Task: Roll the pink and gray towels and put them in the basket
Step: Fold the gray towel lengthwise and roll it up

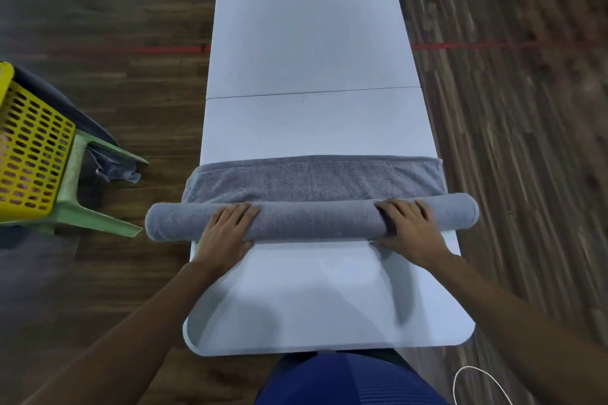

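One dark wood-plank floor (pixel 526 115), crossed by a thin red line (pixel 164 50), lay under a white folding table (pixel 306 43) that ran lengthwise away from the viewer. The gray towel (pixel 312 181) lay across the table's near half. Its rolled part formed a cylinder with the long axis running left to right, and both ends overhung the table's side edges. The unrolled remainder lay flat on the far side of the roll, its hem parallel to the roll.

At the left frame edge a yellow perforated basket (pixel 29 154) stood on a pale green stool (pixel 75 181) on the floor, well apart from the table. The basket's opening was out of view. A pinkish tint showed through its holes, though what caused it could not be told. A gray cloth (pixel 115 168) hung beside the stool's leg.

The left hand (pixel 227 227) and right hand (pixel 408 225) rested on the roll, each partway in from an end. Their fingers lay close together and draped over the top of the roll, with the thumbs at its near side. A white cable (pixel 477 375) looped at the lower right.
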Tool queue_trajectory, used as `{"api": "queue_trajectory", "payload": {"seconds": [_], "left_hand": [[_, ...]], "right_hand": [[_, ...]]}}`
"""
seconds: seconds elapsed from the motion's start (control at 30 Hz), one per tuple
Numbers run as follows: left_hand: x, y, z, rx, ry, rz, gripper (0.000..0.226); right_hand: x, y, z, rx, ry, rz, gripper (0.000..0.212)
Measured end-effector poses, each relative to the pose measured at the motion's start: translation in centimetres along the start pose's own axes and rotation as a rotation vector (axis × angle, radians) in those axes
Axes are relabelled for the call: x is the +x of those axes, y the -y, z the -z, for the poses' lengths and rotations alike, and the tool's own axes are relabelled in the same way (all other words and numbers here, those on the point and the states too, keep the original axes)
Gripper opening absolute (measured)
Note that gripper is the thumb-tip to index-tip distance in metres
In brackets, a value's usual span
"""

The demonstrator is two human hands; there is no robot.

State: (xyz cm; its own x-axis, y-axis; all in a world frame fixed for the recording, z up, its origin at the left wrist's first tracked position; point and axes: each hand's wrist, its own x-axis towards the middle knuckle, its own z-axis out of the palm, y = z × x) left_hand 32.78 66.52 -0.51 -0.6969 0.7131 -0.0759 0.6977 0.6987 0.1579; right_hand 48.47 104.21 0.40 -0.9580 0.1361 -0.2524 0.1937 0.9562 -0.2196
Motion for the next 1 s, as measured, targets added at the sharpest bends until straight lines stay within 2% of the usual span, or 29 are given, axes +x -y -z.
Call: {"api": "queue_trajectory", "payload": {"seconds": [0.1, 0.17, 0.23, 0.27, 0.3, 0.4, 0.43, 0.5, 0.57, 0.6, 0.7, 0.77, 0.9, 0.93, 1.0], "left_hand": [[0.7, -0.1, 1.0, -0.083, 0.023, 0.044, 0.053], [1.7, 0.1, 2.2, -0.220, 0.149, 0.082, 0.042], [2.7, 0.7, 3.4, -0.330, 0.319, 0.157, 0.046], [3.2, 1.0, 3.7, -0.322, 0.347, 0.181, 0.047], [3.5, 1.2, 3.6, -0.281, 0.304, 0.188, 0.046], [3.5, 1.1, 2.4, -0.161, 0.006, 0.240, 0.039], [3.3, 0.8, 2.1, -0.164, -0.049, 0.248, 0.040], [2.5, 0.6, 1.4, -0.128, -0.023, 0.182, 0.048], [1.5, 0.6, 0.7, -0.038, 0.072, 0.095, 0.066], [1.1, 0.7, 0.5, -0.012, 0.113, 0.080, 0.073], [2.1, 1.4, 0.8, -0.122, 0.107, 0.107, 0.064], [4.0, 2.2, 2.0, -0.236, 0.098, 0.165, 0.056], [6.9, 3.9, 2.8, -0.145, -0.087, 0.249, 0.052], [7.2, 4.4, 2.5, -0.129, -0.050, 0.233, 0.060], [7.5, 5.6, 1.9, -0.050, 0.125, 0.142, 0.081]], "right_hand": [[0.4, 0.0, 0.7, 0.024, -0.006, -0.030, 0.050], [1.1, 0.3, 2.1, 0.051, 0.113, -0.054, 0.052], [1.7, 0.2, 3.3, 0.061, 0.237, -0.074, 0.040], [1.9, 0.1, 3.6, 0.057, 0.243, -0.081, 0.036], [2.0, -0.1, 3.6, 0.035, 0.190, -0.087, 0.036], [2.1, -0.3, 2.4, 0.032, -0.145, -0.119, 0.039], [2.0, -0.2, 2.0, 0.050, -0.197, -0.097, 0.041], [1.5, -0.4, 1.1, 0.019, -0.166, -0.019, 0.054], [0.9, -0.9, 0.1, -0.067, -0.117, 0.017, 0.073], [0.9, -0.9, -0.1, -0.094, -0.099, 0.017, 0.075], [2.8, -1.1, 1.0, -0.059, -0.020, -0.025, 0.058], [5.1, -1.2, 2.6, 0.029, 0.032, -0.085, 0.055], [8.7, -2.0, 4.1, -0.010, -0.103, -0.151, 0.057], [9.3, -2.2, 4.1, -0.014, -0.087, -0.124, 0.062], [10.0, -2.8, 4.0, -0.048, 0.049, -0.036, 0.083]]}}
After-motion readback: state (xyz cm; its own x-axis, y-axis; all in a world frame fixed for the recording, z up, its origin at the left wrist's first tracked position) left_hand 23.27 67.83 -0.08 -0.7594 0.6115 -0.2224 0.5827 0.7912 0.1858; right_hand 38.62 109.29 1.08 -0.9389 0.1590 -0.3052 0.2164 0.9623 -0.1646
